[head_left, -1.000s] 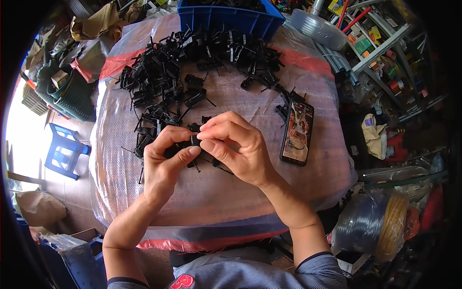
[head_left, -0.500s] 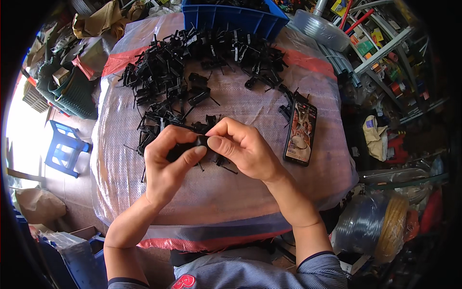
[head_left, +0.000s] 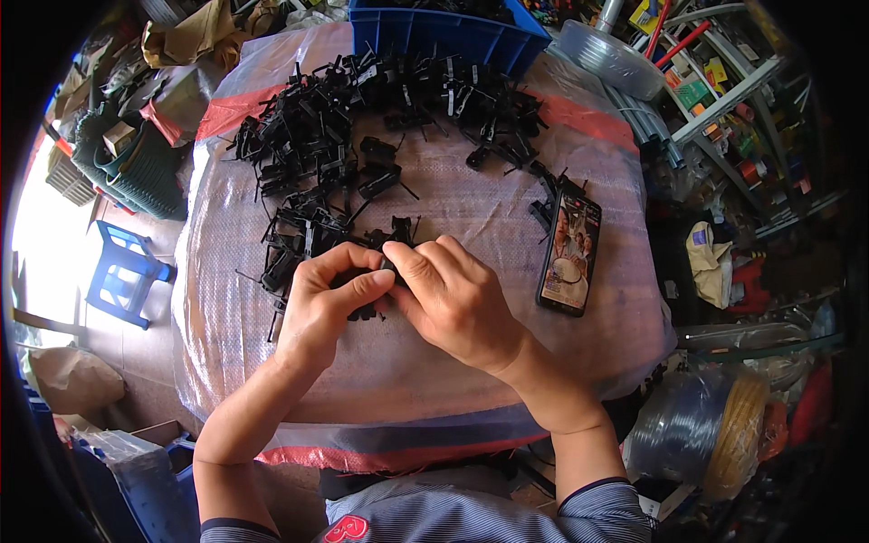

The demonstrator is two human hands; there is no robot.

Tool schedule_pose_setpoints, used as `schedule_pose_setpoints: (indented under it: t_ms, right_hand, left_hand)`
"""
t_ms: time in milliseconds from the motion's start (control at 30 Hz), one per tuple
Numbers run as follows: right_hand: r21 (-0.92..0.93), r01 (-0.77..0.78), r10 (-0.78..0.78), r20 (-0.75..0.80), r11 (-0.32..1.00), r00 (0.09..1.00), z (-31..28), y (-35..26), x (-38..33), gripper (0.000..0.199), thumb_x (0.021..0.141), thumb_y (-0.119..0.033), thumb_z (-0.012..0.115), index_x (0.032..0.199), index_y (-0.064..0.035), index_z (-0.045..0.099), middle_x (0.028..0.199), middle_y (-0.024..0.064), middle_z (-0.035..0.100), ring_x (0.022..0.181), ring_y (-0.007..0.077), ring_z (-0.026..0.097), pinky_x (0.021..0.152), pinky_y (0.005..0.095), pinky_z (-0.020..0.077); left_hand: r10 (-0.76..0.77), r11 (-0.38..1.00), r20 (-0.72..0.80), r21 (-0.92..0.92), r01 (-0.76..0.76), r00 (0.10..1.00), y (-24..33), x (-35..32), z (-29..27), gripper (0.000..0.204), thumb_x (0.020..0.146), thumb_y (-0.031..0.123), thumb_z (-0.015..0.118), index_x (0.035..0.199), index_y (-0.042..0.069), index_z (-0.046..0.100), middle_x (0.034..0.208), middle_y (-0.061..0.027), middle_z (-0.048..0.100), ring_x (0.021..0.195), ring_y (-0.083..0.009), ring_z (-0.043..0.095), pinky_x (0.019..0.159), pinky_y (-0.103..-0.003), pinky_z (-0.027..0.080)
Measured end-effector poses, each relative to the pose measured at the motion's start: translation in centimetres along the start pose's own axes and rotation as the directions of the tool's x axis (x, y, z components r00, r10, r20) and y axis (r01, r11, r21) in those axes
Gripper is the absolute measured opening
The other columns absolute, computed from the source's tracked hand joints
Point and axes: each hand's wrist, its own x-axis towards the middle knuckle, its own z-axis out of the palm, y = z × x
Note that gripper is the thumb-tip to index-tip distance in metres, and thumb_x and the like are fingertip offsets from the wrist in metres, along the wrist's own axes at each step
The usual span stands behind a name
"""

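Note:
My left hand [head_left: 324, 303] and my right hand [head_left: 462, 303] meet over the near middle of the covered table. Both are closed in a pinch on one small black plastic part [head_left: 389, 268], most of which my fingers hide. The right hand's back faces up, its index finger and thumb against the part. Just beyond my fingers lies another black plastic piece [head_left: 398, 230]. A heap of similar black pieces with thin protruding stems [head_left: 312, 158] curves from beside my left hand round the table's far side.
A phone [head_left: 568, 253] with a lit screen lies to the right. At the far edge stands a blue plastic bin [head_left: 434, 32] with dark pieces inside. A blue stool [head_left: 129, 271] is on the floor at left; wrapped coils of tubing [head_left: 683, 425] sit at lower right.
My right hand has turned over so its back shows more, and its fingers now cover more of the black part. The left hand has shifted slightly right, still pinching.

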Motion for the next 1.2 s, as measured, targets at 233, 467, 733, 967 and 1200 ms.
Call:
schedule_pose_setpoints:
  t_ms: [233,467,733,967,1200]
  right_hand:
    - [0.014,0.071,-0.069,-0.114,0.997,0.991,0.7,0.4,0.8,0.042,0.066,0.0,0.068,0.105,0.0046,0.052,0.073,0.0118,0.054,0.062,0.0256,0.055,0.053,0.0336,0.046]
    - [0.149,-0.106,0.116,-0.06,0.983,0.991,-1.1,2.1,0.5,0.052,0.074,-0.012,0.07,0.12,0.0009,0.049,0.11,0.0179,0.053,0.092,0.032,0.055,0.08,0.036,0.0466]
    - [0.018,-0.064,0.06,0.172,0.998,0.983,-0.1,1.8,-0.9,0.045,0.072,-0.012,0.07,0.112,-0.0037,0.053,0.113,0.0115,0.051,0.086,0.0236,0.054,0.074,0.0339,0.0427]
    - [-0.002,-0.194,0.183,0.338,0.981,0.923,-1.6,3.3,-0.7,0.049,0.07,-0.023,0.071,0.112,-0.0043,0.054,0.109,0.0122,0.05,0.095,0.0287,0.051,0.083,0.0378,0.0428]
    - [0.094,-0.192,0.158,0.29,0.977,0.944,-0.1,4.7,0.0,0.038,0.065,-0.012,0.072,0.1,-0.0013,0.059,0.102,0.0109,0.055,0.096,0.0281,0.05,0.082,0.0356,0.0449]
  left_hand:
    - [0.099,0.992,-0.029,0.081,-0.097,0.995,1.0,-0.2,0.0,0.013,0.081,0.008,0.064,0.089,0.001,0.057,0.078,0.0009,0.058,0.073,-0.004,0.051,0.066,-0.019,0.041]
    - [0.277,0.953,-0.045,0.144,-0.268,0.96,9.4,9.8,0.8,0.01,0.076,0.012,0.064,0.082,0.006,0.059,0.07,0.0004,0.056,0.062,-0.007,0.051,0.053,-0.02,0.038]
    - [0.428,0.888,-0.097,0.231,-0.398,0.899,18.3,33.1,5.3,0.036,0.077,0.035,0.064,0.101,0.008,0.061,0.092,-0.0081,0.058,0.088,-0.0193,0.053,0.075,-0.037,0.042]
    - [0.38,0.213,0.044,0.968,-0.134,0.924,11.7,28.9,-1.1,0.064,0.075,0.055,0.056,0.121,0.011,0.053,0.121,-0.0159,0.053,0.116,-0.0347,0.046,0.096,-0.051,0.033]
    - [0.484,0.142,-0.14,0.987,0.08,0.864,2.6,19.3,-15.0,0.061,0.083,0.056,0.046,0.126,0.012,0.046,0.128,-0.0197,0.044,0.118,-0.0415,0.039,0.096,-0.052,0.033]
